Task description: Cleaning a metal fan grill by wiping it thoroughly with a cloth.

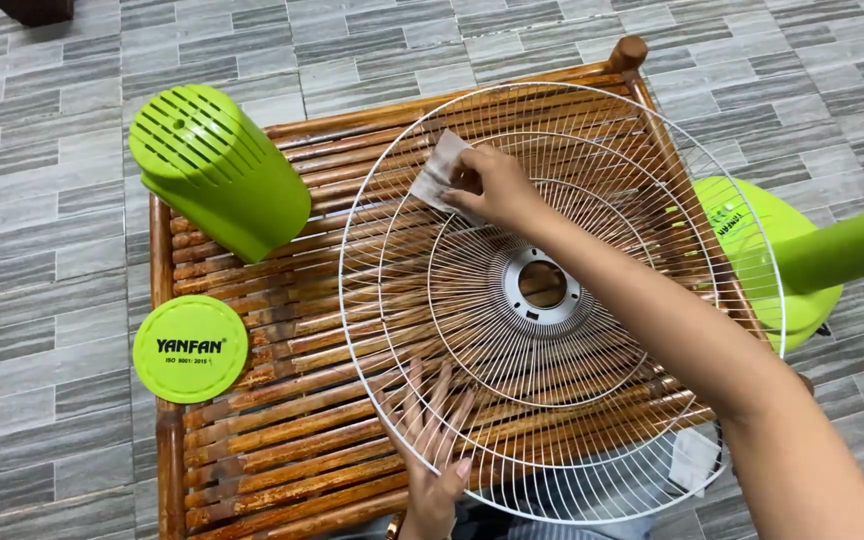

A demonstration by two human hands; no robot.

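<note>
A round white wire fan guard lies on a brown bamboo table. My right hand presses a small white cloth against the guard's far left wires. My left hand lies under the guard's near rim, fingers spread behind the wires, bracing it. The guard's centre ring is open, with the table showing through.
A green fan motor cover stands at the table's far left corner. A round green cap rests on the left edge. The green fan base and pole sit on the grey tiled floor at right.
</note>
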